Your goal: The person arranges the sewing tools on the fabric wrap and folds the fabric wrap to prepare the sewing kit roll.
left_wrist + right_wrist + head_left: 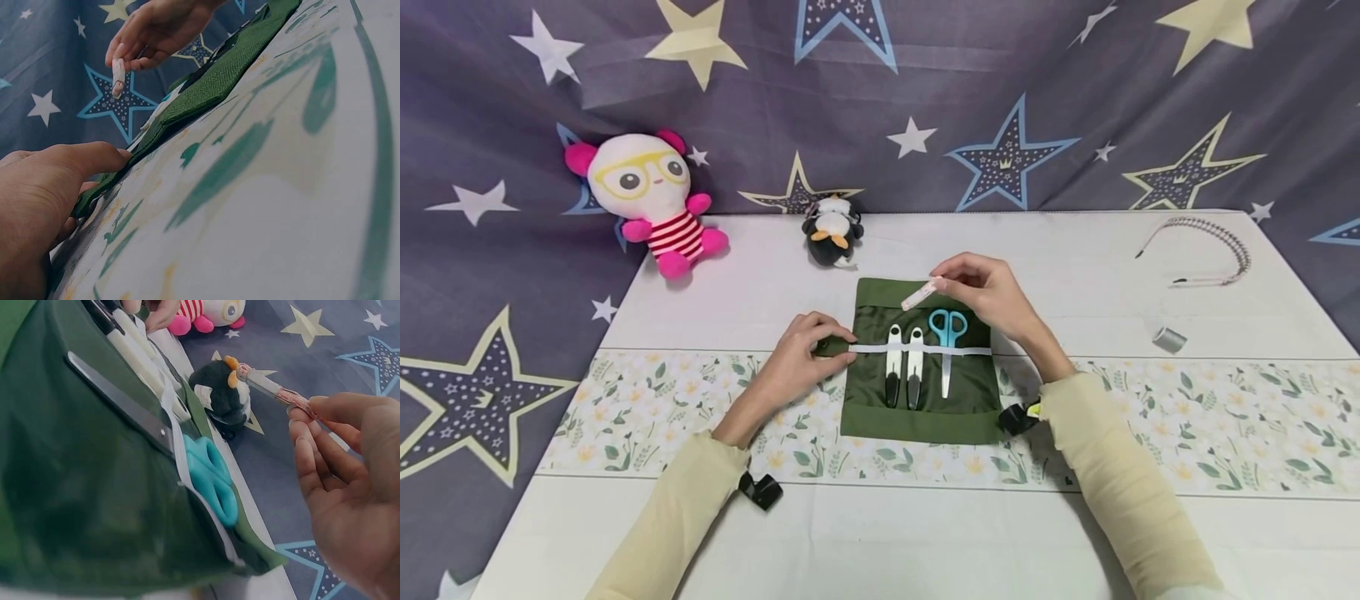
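Observation:
In the head view my left hand (801, 358) pinches the left edge of a green cloth organizer (880, 425) between thumb and fingers. The left wrist view shows the thumb over the folded green edge. My right hand (988, 292) holds a small skein of pink-and-white thread (284, 394) with a pale paper band by one end, raised above the organizer's upper part. A white elastic strip (973, 351) crosses the organizer. Under it sit two white tools with black tips, a left one (893, 358) and a right one (915, 358), and turquoise-handled scissors (947, 333), blade toward me.
A pink and white plush toy (647, 196) leans at the back left, with a small penguin plush (833, 233) behind the organizer. On the right lie a headband (1236, 242) and a grey spool (1169, 339). A floral strip (1150, 417) runs across the white table.

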Motion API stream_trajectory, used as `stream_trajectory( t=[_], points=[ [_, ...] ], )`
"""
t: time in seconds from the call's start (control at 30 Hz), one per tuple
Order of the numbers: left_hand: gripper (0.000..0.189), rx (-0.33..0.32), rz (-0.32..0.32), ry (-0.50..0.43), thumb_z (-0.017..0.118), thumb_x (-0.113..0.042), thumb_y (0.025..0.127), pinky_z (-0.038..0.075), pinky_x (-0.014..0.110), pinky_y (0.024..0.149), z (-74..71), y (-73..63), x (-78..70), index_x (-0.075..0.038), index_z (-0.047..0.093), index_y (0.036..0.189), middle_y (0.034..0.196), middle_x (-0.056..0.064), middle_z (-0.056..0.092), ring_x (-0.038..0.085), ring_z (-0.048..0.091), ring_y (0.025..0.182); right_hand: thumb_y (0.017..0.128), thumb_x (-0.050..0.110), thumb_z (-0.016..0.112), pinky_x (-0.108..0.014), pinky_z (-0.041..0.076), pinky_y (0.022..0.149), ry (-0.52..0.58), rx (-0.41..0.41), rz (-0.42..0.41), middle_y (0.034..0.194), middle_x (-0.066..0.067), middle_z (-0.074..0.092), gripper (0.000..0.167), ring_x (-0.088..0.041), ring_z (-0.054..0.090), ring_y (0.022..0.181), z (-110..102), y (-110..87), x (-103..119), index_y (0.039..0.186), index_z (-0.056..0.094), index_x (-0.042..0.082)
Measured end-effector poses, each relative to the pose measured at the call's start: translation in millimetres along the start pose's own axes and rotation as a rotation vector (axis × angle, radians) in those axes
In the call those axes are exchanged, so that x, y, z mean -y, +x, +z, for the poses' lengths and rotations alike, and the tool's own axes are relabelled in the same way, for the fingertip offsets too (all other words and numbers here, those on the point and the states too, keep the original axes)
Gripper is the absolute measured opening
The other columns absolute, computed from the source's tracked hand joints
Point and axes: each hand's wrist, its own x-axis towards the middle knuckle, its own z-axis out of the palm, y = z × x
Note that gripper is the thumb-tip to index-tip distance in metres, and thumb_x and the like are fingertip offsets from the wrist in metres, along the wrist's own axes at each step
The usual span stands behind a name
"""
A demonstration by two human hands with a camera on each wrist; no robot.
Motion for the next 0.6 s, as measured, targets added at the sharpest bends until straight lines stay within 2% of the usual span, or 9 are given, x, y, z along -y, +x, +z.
stream_trajectory(
  t=[0.13,0.37,0.6],
  points=[
    [0.021,-0.001,0.002,-0.003,0.078,-0.026,0.097,0.042,0.043,0.08,0.0,-0.4,-0.1,-0.016,0.077,0.116,0.124,0.004,0.059,0.024,0.048,0.111,0.1,0.0,0.066,-0.031,0.047,0.065,-0.01,0.045,-0.005,0.095,-0.025,0.068,0.015,-0.037,0.058,0.074,7.5,2.8,0.8,0.111,0.071,-0.008],
    [0.021,-0.007,0.007,0.002,0.079,-0.025,0.096,0.041,0.042,0.08,-0.1,0.1,-0.8,-0.016,0.078,0.115,0.123,0.003,0.06,0.024,0.048,0.109,0.102,0.004,0.065,-0.032,0.046,0.067,-0.021,0.132,0.011,0.099,-0.026,0.069,0.017,-0.042,0.058,0.077,23.0,5.8,-1.5,0.113,0.071,-0.008],
    [0.021,-0.013,0.012,0.009,0.079,-0.024,0.095,0.041,0.043,0.082,-0.2,0.2,-1.0,-0.016,0.078,0.115,0.122,0.004,0.06,0.025,0.048,0.11,0.104,0.008,0.064,-0.038,0.051,0.076,-0.05,0.181,0.046,0.102,-0.018,0.07,0.019,-0.035,0.064,0.085,36.1,4.3,-4.0,0.116,0.071,-0.005]
  ],
)
